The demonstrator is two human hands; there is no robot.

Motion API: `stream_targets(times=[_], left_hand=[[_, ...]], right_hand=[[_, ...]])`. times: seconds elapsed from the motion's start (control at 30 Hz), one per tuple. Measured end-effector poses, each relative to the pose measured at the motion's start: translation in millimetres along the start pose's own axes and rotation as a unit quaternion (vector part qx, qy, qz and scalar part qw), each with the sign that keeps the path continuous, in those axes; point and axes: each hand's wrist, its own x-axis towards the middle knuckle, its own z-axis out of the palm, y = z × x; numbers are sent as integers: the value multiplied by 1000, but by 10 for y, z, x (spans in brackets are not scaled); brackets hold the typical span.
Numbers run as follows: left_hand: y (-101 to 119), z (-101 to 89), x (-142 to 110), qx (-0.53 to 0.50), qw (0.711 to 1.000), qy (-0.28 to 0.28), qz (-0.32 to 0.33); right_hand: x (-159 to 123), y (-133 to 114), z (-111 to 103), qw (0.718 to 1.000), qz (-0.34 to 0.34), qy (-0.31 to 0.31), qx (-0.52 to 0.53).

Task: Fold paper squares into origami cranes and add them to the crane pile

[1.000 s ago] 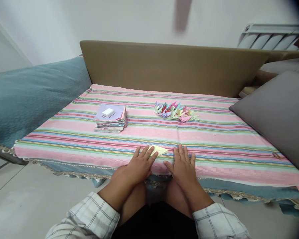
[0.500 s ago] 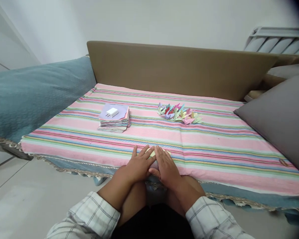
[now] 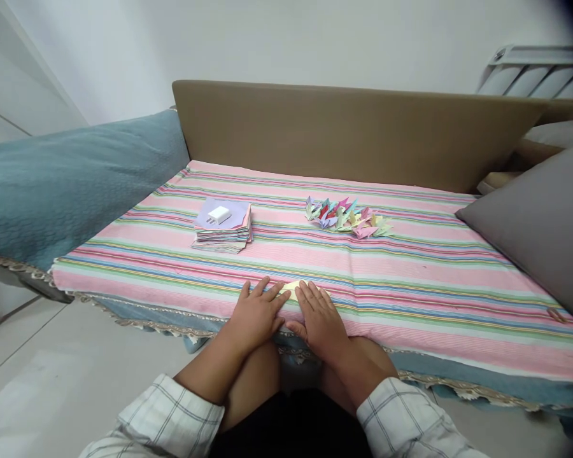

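Observation:
A small piece of pale yellow folded paper (image 3: pixel 292 289) lies on the striped cloth near the front edge. My left hand (image 3: pixel 258 312) rests flat with fingers spread, its fingertips at the paper's left end. Over the right part of the paper lies my right hand (image 3: pixel 321 318), palm down with the fingers stretched out, hiding much of it. Farther back sits a cluster of folded paper cranes (image 3: pixel 346 217) in several colours. To the left stands a stack of coloured paper sheets (image 3: pixel 223 236), with a white charger plug (image 3: pixel 218 215) on top.
The striped cloth (image 3: pixel 410 273) covers a sofa seat. Behind it rises a brown board (image 3: pixel 344 130). A blue covered armrest (image 3: pixel 86 168) bounds the left, and a grey cushion (image 3: pixel 539 229) the right. A small brown object (image 3: pixel 556 315) lies near that cushion.
My left hand has slid left, away from my right hand, so more of the yellow paper shows between them. The view has shifted slightly.

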Motion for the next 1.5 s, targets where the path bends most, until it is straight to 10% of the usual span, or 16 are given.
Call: stream_targets(times=[0.4, 0.57, 0.83, 1.5], left_hand=[[-74, -140, -80, -17, 993, 62, -101], [205, -68, 156, -129, 989, 26, 62], [203, 230, 313, -199, 977, 61, 41], [179, 169, 279, -110, 994, -9, 16]], right_hand=[[8, -19, 20, 1000, 12, 6, 3], [2, -24, 24, 1000, 16, 8, 14], [26, 22, -20, 993, 49, 62, 89], [206, 54, -80, 962, 206, 106, 145]])
